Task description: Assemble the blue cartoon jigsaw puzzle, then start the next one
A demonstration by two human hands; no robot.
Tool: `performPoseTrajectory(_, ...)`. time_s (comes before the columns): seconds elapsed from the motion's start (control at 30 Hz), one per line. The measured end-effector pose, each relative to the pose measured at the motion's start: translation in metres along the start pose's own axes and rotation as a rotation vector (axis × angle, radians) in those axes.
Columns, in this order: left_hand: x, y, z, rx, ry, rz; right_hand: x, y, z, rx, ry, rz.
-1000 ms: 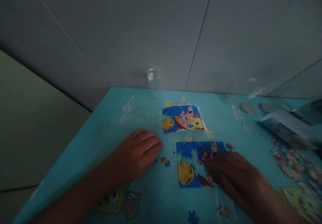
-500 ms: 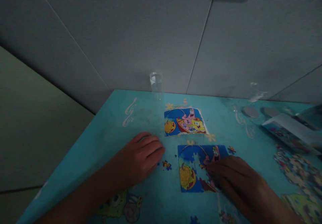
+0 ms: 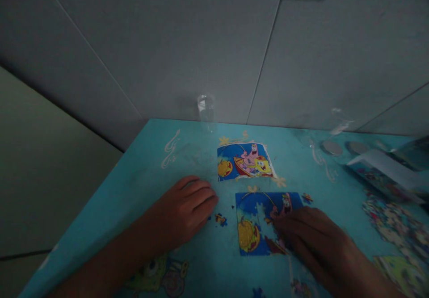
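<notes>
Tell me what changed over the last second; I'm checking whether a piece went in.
Nothing visibly changed. The right hand stays flat on the half-built puzzle, the left hand stays on the table near a loose piece. Only the camera shifted slightly. The reference picture is unmoved.

Turquoise cartoon-printed tabletop [image 3: 140, 186] against a grey wall. Lying on it: part-built puzzle [image 3: 258, 224], reference picture [image 3: 244, 161] just behind, loose piece [image 3: 220, 219] to its left, clear cup [image 3: 206, 108] at the back edge, heap of pieces [image 3: 392, 222] right.
</notes>
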State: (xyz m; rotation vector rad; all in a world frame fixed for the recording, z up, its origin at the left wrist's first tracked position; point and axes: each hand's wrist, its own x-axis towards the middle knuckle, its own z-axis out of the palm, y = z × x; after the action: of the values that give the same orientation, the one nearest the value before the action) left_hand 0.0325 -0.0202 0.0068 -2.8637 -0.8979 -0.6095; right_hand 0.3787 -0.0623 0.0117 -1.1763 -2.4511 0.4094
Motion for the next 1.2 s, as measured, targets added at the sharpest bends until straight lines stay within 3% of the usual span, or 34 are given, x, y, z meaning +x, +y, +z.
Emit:
performPoseTrajectory(0.5, -0.002, 0.000, 0.001, -0.001, -0.028, 0.002, 0.000, -0.001, -0.002, -0.016, -0.039, -0.013)
performPoseTrajectory(1.0, -0.001, 0.002, 0.000, 0.000, -0.042, -0.025, 0.000, 0.007, 0.000, -0.117, 0.028, -0.164)
performPoseTrajectory(1.2, 0.001, 0.002, -0.002, 0.009, -0.030, -0.015, 0.000, 0.006, 0.000, -0.110, 0.042, -0.158)
